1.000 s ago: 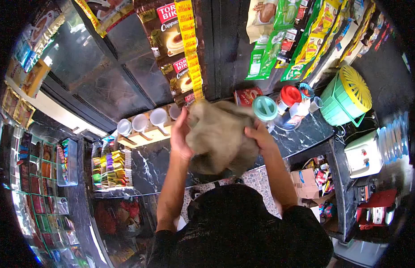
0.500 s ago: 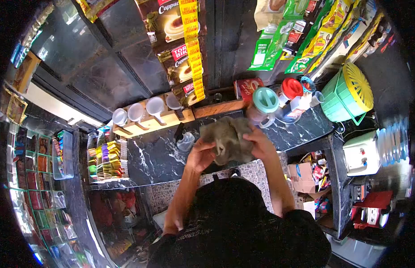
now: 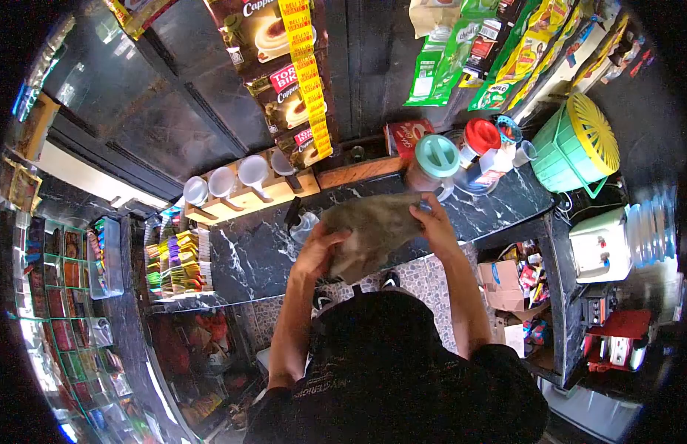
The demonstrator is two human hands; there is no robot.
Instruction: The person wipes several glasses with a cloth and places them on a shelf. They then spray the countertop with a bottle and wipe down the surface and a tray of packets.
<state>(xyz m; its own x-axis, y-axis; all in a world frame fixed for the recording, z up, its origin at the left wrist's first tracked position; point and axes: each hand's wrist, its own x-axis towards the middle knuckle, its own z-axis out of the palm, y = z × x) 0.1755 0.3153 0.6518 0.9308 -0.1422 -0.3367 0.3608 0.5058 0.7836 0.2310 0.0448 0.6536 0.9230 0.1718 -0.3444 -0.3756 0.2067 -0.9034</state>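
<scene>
A crumpled grey-brown cloth [image 3: 369, 231] is stretched between my two hands, above the front edge of the black marbled counter [image 3: 247, 255]. My left hand [image 3: 321, 250] grips its left side, and my right hand [image 3: 434, 224] pinches its upper right corner. Just behind the cloth, to the left, a clear cup [image 3: 305, 226] with a dark handle is partly covered. Beyond my right hand stands a pitcher with a teal lid [image 3: 437, 155].
White cups [image 3: 253, 171] sit in a wooden rack at the back. A red-lidded jar [image 3: 481, 136] and a green basket with a yellow top [image 3: 562, 152] stand right. Sachets [image 3: 179, 260] fill the counter's left end. Coffee packs [image 3: 284, 96] hang above.
My hands have moved apart, spreading the cloth wider. The left hand and the cloth's left side have shifted left and slightly toward me. The view has tilted slightly.
</scene>
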